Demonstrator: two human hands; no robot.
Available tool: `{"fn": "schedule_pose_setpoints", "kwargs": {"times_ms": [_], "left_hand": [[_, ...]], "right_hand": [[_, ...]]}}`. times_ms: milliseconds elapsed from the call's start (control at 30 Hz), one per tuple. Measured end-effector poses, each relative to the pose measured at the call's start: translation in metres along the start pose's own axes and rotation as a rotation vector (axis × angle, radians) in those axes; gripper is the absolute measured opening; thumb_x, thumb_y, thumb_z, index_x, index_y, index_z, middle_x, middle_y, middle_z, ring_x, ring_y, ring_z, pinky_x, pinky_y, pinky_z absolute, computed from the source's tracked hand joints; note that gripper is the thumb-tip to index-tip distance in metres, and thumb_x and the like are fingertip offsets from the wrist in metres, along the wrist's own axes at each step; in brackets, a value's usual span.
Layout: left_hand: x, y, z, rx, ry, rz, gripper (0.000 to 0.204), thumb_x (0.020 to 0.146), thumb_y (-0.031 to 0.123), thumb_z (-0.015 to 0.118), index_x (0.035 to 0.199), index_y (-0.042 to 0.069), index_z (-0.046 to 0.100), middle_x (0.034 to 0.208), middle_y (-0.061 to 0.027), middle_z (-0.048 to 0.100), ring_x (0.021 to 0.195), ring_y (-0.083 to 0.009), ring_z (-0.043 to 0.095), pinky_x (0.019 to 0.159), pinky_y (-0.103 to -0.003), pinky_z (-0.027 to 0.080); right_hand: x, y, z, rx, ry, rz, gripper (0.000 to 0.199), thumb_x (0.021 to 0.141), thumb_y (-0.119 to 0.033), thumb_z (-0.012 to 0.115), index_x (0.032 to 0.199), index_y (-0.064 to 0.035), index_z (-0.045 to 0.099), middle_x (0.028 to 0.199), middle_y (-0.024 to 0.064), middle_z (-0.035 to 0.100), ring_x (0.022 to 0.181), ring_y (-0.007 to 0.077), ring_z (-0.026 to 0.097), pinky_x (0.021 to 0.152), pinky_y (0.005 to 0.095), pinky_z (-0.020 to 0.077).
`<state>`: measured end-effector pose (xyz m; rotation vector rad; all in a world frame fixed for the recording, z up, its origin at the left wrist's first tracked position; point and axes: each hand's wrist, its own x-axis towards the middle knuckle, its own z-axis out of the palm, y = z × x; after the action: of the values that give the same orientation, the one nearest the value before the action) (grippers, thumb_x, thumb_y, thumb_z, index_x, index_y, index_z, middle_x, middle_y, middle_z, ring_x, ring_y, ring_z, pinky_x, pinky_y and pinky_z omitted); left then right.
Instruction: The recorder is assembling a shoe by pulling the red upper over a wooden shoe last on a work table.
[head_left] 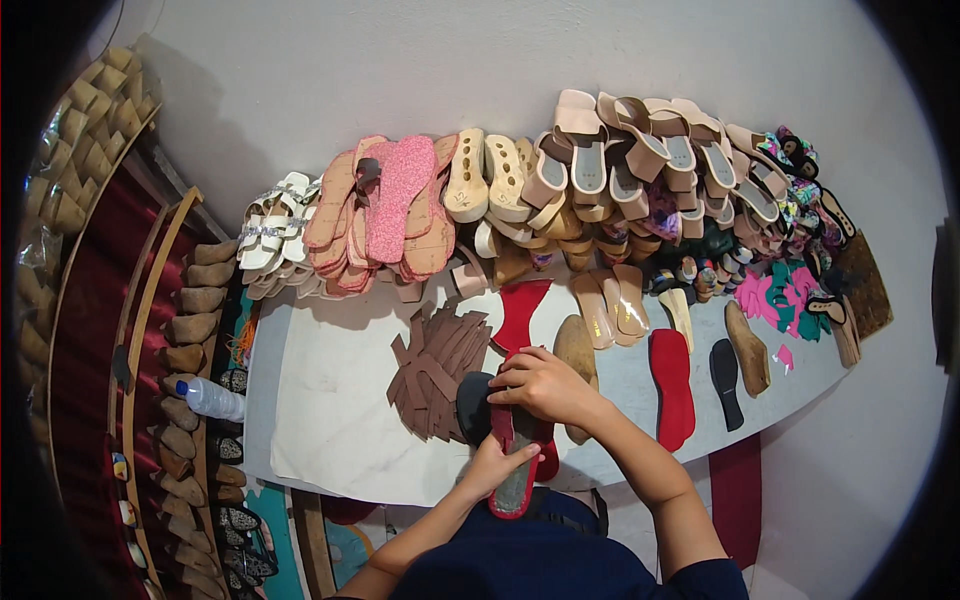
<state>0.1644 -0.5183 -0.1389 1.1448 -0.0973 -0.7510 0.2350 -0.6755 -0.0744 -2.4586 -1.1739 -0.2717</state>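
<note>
In front of my body, both hands are on a long red-edged insole (513,492) with a grey inner face. My left hand (493,465) grips it from below, thumb across its side. Above it, my right hand (545,383) bends its fingers over the upper end, where dark red material folds. A round black piece (473,408) sits beside the fingers; I cannot tell whether it is attached. Another red part (549,460) shows behind the insole. Just beyond my hands lie a red cut piece (520,312) and a wooden shoe last (575,350), partly covered by my right hand.
Brown strips (435,375) are heaped on the table (330,420). Red insoles (672,390), a black sole (725,383) and another wooden last (746,350) lie right. Sandals (590,160) and pink insoles (400,200) pile along the back. A last rack (190,330) and plastic bottle (212,399) stand left.
</note>
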Motion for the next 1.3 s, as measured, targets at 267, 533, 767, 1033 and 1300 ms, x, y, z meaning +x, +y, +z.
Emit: {"fn": "schedule_pose_setpoints", "kwargs": {"times_ms": [267, 533, 767, 1033, 1300], "left_hand": [[0.000, 0.002, 0.002, -0.093, -0.039, 0.018, 0.045, 0.081, 0.003, 0.056, 0.119, 0.002, 0.032, 0.111, -0.0121, 0.049, 0.095, -0.0220, 0.057, 0.081, -0.033, 0.048], [-0.005, -0.006, -0.008, -0.530, -0.227, 0.037, 0.036, 0.090, 0.013, 0.040, 0.122, 0.000, 0.029, 0.115, -0.0158, 0.047, 0.101, -0.0280, 0.054, 0.085, -0.039, 0.046], [-0.004, -0.013, -0.005, -0.307, -0.051, -0.047, 0.036, 0.092, 0.016, 0.034, 0.125, 0.002, 0.028, 0.115, -0.0167, 0.047, 0.102, -0.0307, 0.053, 0.085, -0.039, 0.046], [0.000, -0.013, 0.003, -0.157, -0.039, 0.023, 0.037, 0.091, 0.015, 0.040, 0.125, 0.003, 0.029, 0.110, -0.0095, 0.051, 0.093, -0.0155, 0.055, 0.082, -0.030, 0.045], [-0.001, -0.028, 0.006, 0.275, 0.136, 0.288, 0.027, 0.089, 0.015, 0.045, 0.111, -0.002, 0.044, 0.096, -0.0071, 0.058, 0.083, -0.0083, 0.052, 0.073, -0.023, 0.042]], "right_hand": [[-0.012, -0.006, 0.006, -0.126, 0.007, -0.043, 0.029, 0.068, -0.017, 0.052, 0.094, -0.0160, 0.065, 0.101, 0.0010, 0.058, 0.097, 0.0202, 0.050, 0.088, 0.0339, 0.0367], [-0.016, -0.010, 0.004, -0.087, 0.012, -0.020, 0.030, 0.066, -0.014, 0.055, 0.094, -0.0141, 0.065, 0.101, 0.0018, 0.058, 0.096, 0.0207, 0.050, 0.087, 0.0343, 0.0373], [-0.015, -0.007, 0.005, 0.055, 0.078, 0.013, 0.027, 0.064, -0.012, 0.056, 0.090, -0.0109, 0.065, 0.093, 0.0027, 0.060, 0.090, 0.0219, 0.051, 0.082, 0.0343, 0.0400], [0.017, 0.003, 0.006, 0.203, 0.322, 0.566, 0.032, 0.085, -0.030, 0.045, 0.077, -0.0020, 0.059, 0.074, 0.0141, 0.058, 0.073, 0.0322, 0.054, 0.067, 0.0385, 0.0426], [0.032, 0.000, 0.029, -0.006, 0.175, 0.692, 0.051, 0.084, -0.041, 0.043, 0.052, -0.0034, 0.056, 0.048, 0.0150, 0.051, 0.046, 0.0326, 0.052, 0.049, 0.0408, 0.0420]]}}
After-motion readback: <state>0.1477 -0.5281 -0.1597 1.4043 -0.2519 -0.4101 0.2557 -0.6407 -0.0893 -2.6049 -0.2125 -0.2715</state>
